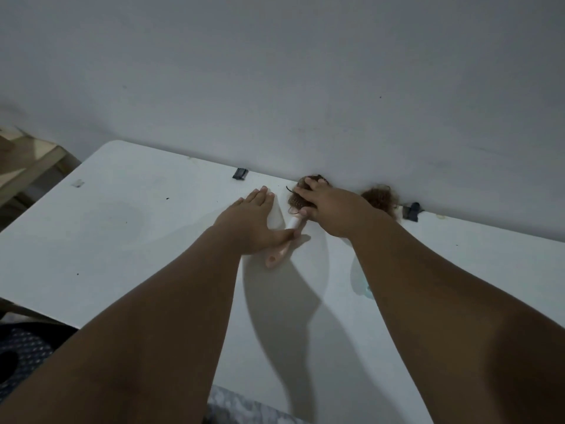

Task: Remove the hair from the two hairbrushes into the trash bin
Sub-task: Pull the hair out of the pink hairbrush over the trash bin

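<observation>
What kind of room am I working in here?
Probably a plain home room: a white table pushed against a bare wall, with a patterned seat beside it. No trash bin in view.

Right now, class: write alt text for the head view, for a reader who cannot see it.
Two bare hands work on a pink hairbrush lying on a white table against a wall: the left hand presses the handle down, and the right hand covers the hair-clogged head. A second clump of brown hair lies further right, by the wall.
</observation>
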